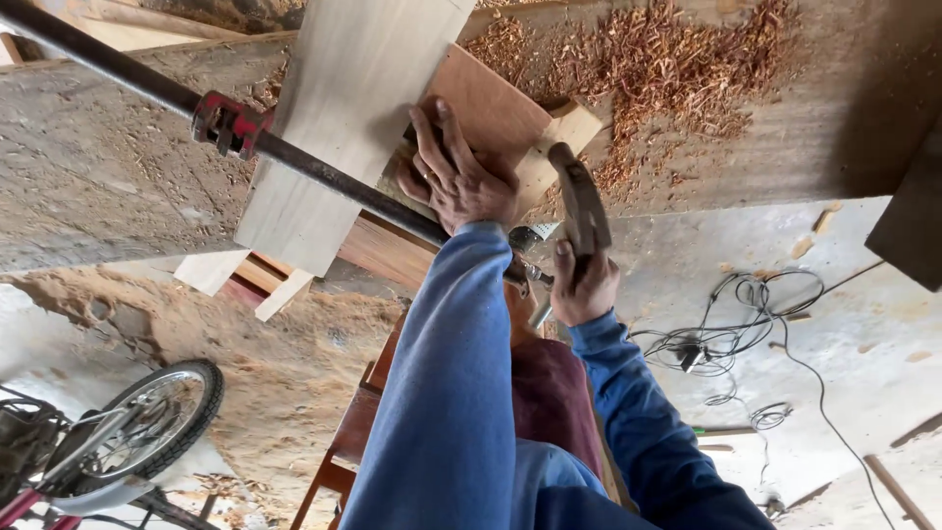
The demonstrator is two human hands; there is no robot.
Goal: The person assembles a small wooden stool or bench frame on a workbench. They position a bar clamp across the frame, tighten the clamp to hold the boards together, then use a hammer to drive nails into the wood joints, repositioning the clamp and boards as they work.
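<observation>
under left hand [459,177], reddish board [486,103]

L hand [459,175]: palm down, fingers spread and extended fwd, pressed flat, wrist straight. L forearm runs long up centre of view, blue sleeve to the wrist. R hand [583,285]: closed fist grip, thumb wrapped, knuckles facing cam, sits lower and just right of L wrist. R forearm comes in from lower right, elbow bent, blue sleeve cuff at wrist. Both arms roughly parallel, hands near each other but not touching. Upper arms/shoulders out of frame.
</observation>
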